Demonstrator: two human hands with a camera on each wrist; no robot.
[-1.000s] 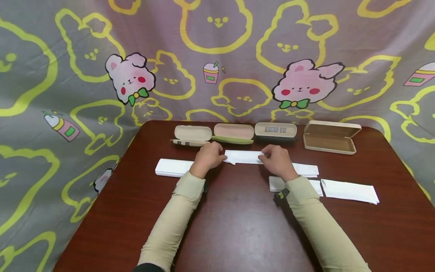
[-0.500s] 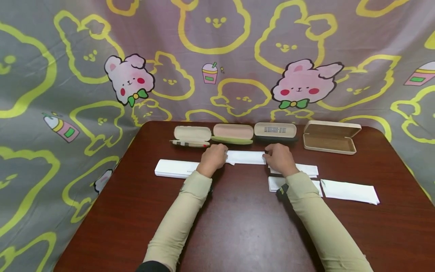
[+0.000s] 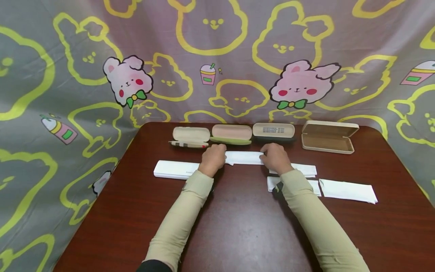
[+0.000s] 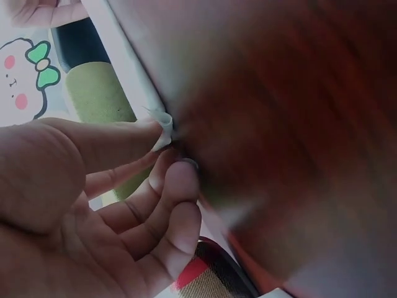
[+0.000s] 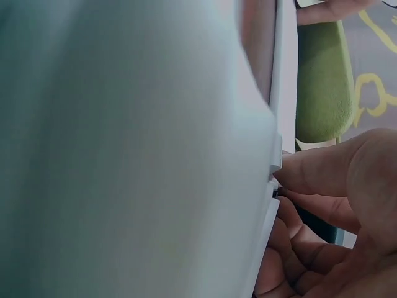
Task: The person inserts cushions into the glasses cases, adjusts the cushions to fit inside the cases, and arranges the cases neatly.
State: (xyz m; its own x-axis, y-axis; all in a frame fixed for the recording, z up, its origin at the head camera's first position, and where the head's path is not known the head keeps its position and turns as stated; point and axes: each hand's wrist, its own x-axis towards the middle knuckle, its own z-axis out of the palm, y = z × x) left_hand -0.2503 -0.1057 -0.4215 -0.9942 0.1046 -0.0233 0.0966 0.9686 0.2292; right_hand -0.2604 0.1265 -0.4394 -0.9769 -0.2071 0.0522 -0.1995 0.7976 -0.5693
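A folded white cloth (image 3: 244, 157) lies across the table in front of the glasses cases, a small corner poking out at its near left. My left hand (image 3: 213, 158) pinches its left end; in the left wrist view the thumb presses on a curled white edge (image 4: 162, 124). At the right end my right hand (image 3: 276, 156) pinches the cloth too, thumb above and fingers curled beneath in the right wrist view. A large pale blur fills the left of that view. Behind the cloth stands an open green glasses case (image 3: 232, 133) with a pink lining.
Three more open glasses cases stand along the back: a plaid one (image 3: 190, 136), a dark one (image 3: 273, 131) and a beige one (image 3: 327, 139). A long white box with lettering (image 3: 173, 169) lies left. Other folded white pieces (image 3: 348, 191) lie right, partly under my right arm.
My left hand has shifted slightly right along the cloth's end, uncovering lettering on the white box. The right hand moved a little right, then back. The cloth stays nearly in place.
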